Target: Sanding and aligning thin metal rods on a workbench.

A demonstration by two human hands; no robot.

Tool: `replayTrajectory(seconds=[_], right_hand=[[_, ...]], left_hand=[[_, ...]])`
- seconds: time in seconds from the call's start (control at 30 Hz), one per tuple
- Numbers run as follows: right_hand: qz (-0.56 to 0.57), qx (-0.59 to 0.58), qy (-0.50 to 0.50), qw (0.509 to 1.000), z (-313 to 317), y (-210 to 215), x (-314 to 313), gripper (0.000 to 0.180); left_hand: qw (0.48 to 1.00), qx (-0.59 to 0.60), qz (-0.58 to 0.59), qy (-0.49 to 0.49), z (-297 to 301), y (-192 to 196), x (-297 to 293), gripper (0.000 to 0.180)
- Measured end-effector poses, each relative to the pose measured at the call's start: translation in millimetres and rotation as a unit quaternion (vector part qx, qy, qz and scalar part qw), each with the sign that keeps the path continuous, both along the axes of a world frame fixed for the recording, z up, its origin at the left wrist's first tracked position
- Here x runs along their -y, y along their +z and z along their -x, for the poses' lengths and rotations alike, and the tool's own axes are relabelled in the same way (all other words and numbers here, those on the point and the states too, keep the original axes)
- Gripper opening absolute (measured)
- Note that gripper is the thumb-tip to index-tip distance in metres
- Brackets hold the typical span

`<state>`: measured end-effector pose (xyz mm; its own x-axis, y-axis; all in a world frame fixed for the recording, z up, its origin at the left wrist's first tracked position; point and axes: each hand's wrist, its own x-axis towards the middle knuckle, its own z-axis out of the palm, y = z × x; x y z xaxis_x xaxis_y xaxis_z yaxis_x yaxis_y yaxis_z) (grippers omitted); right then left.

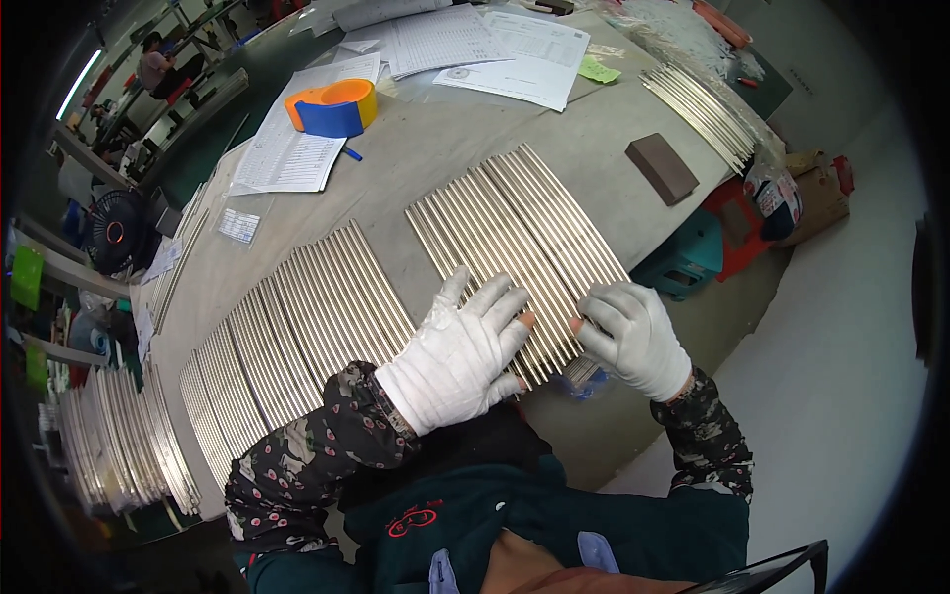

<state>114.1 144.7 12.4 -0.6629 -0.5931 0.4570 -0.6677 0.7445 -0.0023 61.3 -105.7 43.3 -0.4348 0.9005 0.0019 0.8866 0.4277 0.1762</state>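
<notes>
The left hand (463,346), in a white fingerless work glove, lay flat with its fingers spread wide on a batch of thin metal rods (515,243) laid side by side on the grey table (435,158). Its bare fingertips pressed on the near end of that batch, and it gripped nothing. The right hand (633,335), gloved the same way, rested just beside the left hand at the near right corner of the rod batch; its fingers were curled over the ends of the outermost rods, with thumb and forefinger pinched close, though whether they truly clasped a single rod could not be told.

Left of the rod batch, and apart from it by a narrow strip of bare table, a second, longer spread of metal rods (297,317) fanned out toward the table's near left edge. Beyond the rod batch, on the far side of the table, sat an orange and blue tape dispenser (333,107) on a printed sheet (292,153), with more papers (495,49) farther back. To the right of the rod batch lay a small brown block (661,168), and past it another bundle of rods (703,111) at the table's far right corner. Below the table's right edge, right of the rod batch, stood a teal plastic stool (693,257).
</notes>
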Motion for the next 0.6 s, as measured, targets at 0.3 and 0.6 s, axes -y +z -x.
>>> replayTrajectory(seconds=[0.3,0.6], right_hand=[[0.006,-0.027,0.005,1.000,-1.8,-7.7,1.9,0.026],[0.081,-0.034,0.001,0.996,-9.5,5.3,6.7,0.022]], left_hand=[[0.984,0.126,-0.122,0.030,2.7,-1.7,-18.0,0.040],[0.698,0.600,-0.310,0.236,5.0,-9.7,-38.7,0.040]])
